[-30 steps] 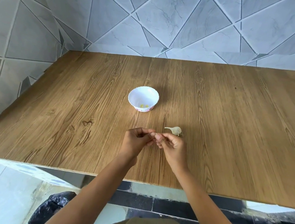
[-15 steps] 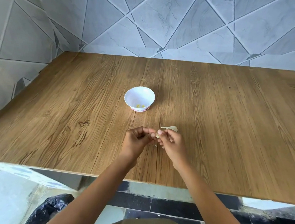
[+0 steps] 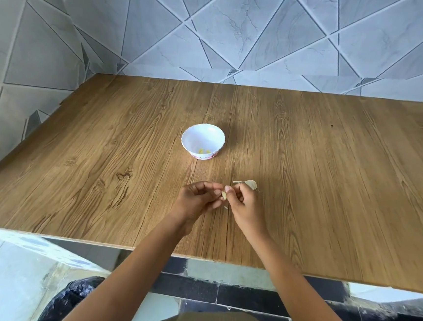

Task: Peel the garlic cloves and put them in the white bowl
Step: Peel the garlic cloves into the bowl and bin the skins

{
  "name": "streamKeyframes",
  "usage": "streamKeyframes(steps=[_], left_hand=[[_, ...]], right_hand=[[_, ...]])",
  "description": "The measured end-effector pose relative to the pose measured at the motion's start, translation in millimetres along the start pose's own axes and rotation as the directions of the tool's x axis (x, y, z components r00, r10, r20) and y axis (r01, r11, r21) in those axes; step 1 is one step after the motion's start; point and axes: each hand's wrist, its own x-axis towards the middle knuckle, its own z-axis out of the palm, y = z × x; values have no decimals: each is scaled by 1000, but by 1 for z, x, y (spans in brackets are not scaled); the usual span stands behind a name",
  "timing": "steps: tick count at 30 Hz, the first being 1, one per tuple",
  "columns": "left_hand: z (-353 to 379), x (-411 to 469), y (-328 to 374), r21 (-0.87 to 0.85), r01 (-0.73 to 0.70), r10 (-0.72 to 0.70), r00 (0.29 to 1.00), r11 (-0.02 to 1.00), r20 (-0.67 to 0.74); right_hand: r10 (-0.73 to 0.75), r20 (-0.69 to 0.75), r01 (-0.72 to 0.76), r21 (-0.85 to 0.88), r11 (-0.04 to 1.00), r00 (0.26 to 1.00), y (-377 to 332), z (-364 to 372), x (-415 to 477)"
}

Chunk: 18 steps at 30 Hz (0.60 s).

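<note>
A small white bowl (image 3: 203,140) with a scalloped rim stands mid-table; a couple of yellowish peeled cloves (image 3: 203,151) lie in its bottom. Just above the table, nearer to me, my left hand (image 3: 198,200) and my right hand (image 3: 243,205) meet fingertip to fingertip, both pinching one pale garlic clove (image 3: 224,195) between them. Behind my right hand lies a piece of garlic with its papery skin (image 3: 250,183), partly hidden by my fingers. A tiny flake of skin (image 3: 226,208) lies on the wood under my hands.
The wooden table (image 3: 331,183) meets a tiled wall at the back and on the left. Its front edge runs below my forearms. A black bin bag (image 3: 70,299) sits on the floor at lower left.
My hands have stayed together on the clove, with the fingers working slightly. A small flake of skin now lies on the table under them. The camera shifted a little.
</note>
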Motion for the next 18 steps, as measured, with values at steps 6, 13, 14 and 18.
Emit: streamKeyframes(steps=[6,13,14,18], left_hand=[[2,-1,4,-67,60,-60,998,996,0],[-9,1,6,-107,84,-91,994,991,-58],[-10,1,6,-112,80,-87,994,990,-60],[-9,2,8,-90,63,-69,995,994,-71]], right_hand=[[83,0,-82,155,985,997,-6,2,-2],[30,-36,-30,13,999,999,4,-7,-4],[9,-23,-9,-4,1000,1000,4,-6,-4],[-59,64,61,-32,998,996,2,-3,-6]])
